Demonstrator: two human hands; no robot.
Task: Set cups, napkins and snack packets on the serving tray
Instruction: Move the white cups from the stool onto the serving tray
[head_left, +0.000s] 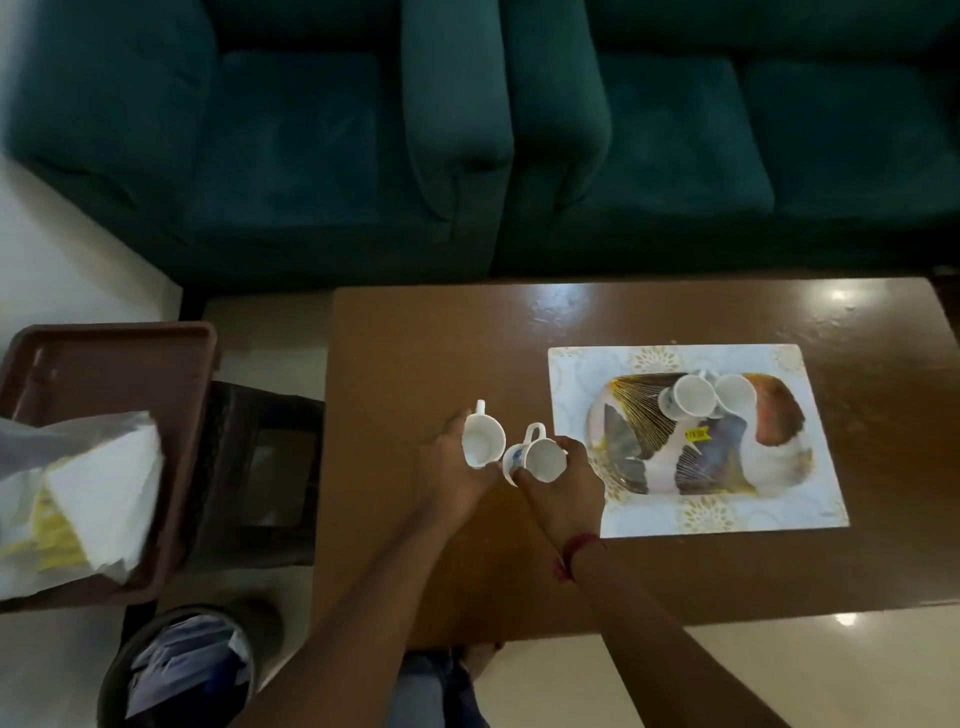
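Observation:
My left hand (451, 470) grips a white cup (483, 435) over the brown table, handle pointing away from me. My right hand (563, 486) holds a second white cup (540, 457) with a blue mark, just right of the first. The two cups nearly touch. The patterned serving tray (717, 467) lies on a white placemat (576, 374) to the right, with two more white cups (688, 396) tipped together at its far side. A stack of white napkins (111, 488) in clear wrap rests on a brown tray (119, 358) at the left.
The brown table (415, 338) runs from the centre to the right edge. A teal sofa (467, 130) stands behind it. A dark stool (265, 457) sits under the brown tray. A bin (182, 670) with papers is at the lower left.

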